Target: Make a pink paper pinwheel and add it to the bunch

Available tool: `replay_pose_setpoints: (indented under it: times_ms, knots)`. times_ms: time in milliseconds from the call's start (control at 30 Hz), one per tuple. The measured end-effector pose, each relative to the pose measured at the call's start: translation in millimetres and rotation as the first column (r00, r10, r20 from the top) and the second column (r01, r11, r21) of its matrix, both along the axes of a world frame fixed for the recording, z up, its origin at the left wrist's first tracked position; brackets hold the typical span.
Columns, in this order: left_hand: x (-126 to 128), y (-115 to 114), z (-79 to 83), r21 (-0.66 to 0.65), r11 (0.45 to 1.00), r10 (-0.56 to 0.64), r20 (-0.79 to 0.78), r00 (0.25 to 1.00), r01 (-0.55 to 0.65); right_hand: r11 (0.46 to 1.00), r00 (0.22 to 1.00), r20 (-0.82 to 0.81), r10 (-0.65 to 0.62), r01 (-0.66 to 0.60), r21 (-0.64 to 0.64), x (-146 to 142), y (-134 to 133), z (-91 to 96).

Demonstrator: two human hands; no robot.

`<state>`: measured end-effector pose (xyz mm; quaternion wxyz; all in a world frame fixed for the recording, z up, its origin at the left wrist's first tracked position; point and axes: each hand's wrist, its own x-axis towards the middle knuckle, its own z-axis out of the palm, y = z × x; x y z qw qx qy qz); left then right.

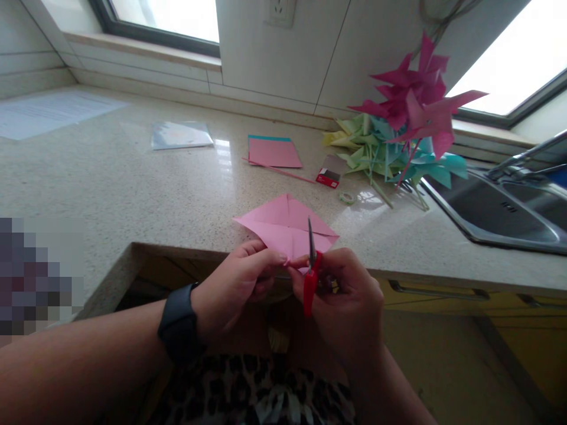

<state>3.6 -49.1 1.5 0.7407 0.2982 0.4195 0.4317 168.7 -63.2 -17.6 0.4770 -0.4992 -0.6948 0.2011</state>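
A pink square of paper point(283, 215) with crease lines and cuts running in from its corners lies turned like a diamond at the counter's front edge. My left hand point(250, 271), with a dark watch on its wrist, pinches the corner nearest me between thumb and finger. My right hand point(348, 289) is closed round the red handles of a pair of scissors point(311, 271); the blades point up and away from me, over the paper's right part. The right thumb and finger also meet at the near corner, beside the left fingertips.
Behind lie a pink paper stack point(274, 152) with a blue edge, a thin pink stick point(287, 172), a small red box point(328, 171) and a tape roll point(346, 198). Paper pinwheels point(416, 100) stand near the sink point(496, 218). A clear packet point(181, 136) and printed sheets point(53, 112) lie left.
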Motion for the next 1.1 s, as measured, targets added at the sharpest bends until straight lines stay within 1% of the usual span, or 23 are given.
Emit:
replay_pose_setpoints:
  times_ms: [100, 233, 333, 433, 533, 633, 767, 833, 867, 900, 967, 1033, 1100]
  knots:
    - [0, 1, 0.8, 0.009, 1.0, 0.002, -0.014, 1.0, -0.002, 0.999, 0.999, 0.038, 0.027, -0.028, 0.024, 0, 2, 4.4]
    - [1, 1, 1.6, 0.012, 1.0, 0.005, -0.041, 0.999, -0.005, 0.997, 0.997, 0.042, 0.063, -0.064, 0.041, 0, 4, 8.2]
    - [0, 1, 1.6, 0.022, 1.0, -0.005, -0.042, 0.999, 0.006, 0.997, 0.997, 0.026, 0.074, -0.074, 0.015, -2, 5, 8.4]
    - [-1, 2, 1.4, 0.024, 1.0, 0.012, -0.05, 0.999, -0.011, 0.995, 0.996, -0.048, 0.079, -0.082, -0.063, -5, 6, 8.2]
    - [-1, 2, 0.9, 0.016, 1.0, 0.021, -0.05, 0.999, -0.021, 0.989, 0.982, -0.179, 0.063, -0.086, -0.119, -5, 8, 10.7]
    - [0, 2, 0.0, 0.011, 1.0, 0.02, -0.039, 0.999, -0.02, 0.995, 0.97, -0.244, 0.006, -0.031, -0.099, 3, 14, 16.1]
    - [0, 2, -1.2, 0.009, 0.999, 0.031, -0.044, 0.999, -0.031, 0.991, 0.963, -0.239, -0.126, 0.112, -0.069, 28, 31, 21.2]
    - [0, 2, -2.5, 0.01, 0.999, 0.036, -0.042, 0.998, -0.035, 0.98, 0.953, -0.231, -0.195, 0.179, -0.09, 42, 41, 21.2]
    - [-1, 2, -3.5, 0.009, 0.999, 0.036, -0.04, 0.999, -0.035, 0.973, 0.953, -0.205, -0.225, 0.21, -0.091, 50, 47, 20.5]
    - [-1, 2, -4.7, 0.008, 0.999, 0.038, -0.037, 0.999, -0.038, 0.969, 0.961, -0.138, -0.239, 0.227, -0.095, 57, 52, 19.6]
    - [-1, 2, -7.4, 0.005, 0.999, 0.043, -0.034, 0.999, -0.042, 0.962, 0.964, 0.043, -0.262, 0.265, -0.07, 71, 62, 17.1]
    - [-1, 2, -9.2, 0.009, 0.999, 0.042, -0.043, 0.998, -0.042, 0.947, 0.934, 0.203, -0.295, 0.314, -0.068, 82, 71, 14.8]
    - [0, 2, -9.3, 0.013, 1.0, 0.029, -0.057, 0.998, -0.028, 0.94, 0.913, 0.303, -0.274, 0.32, -0.114, 92, 78, 13.1]
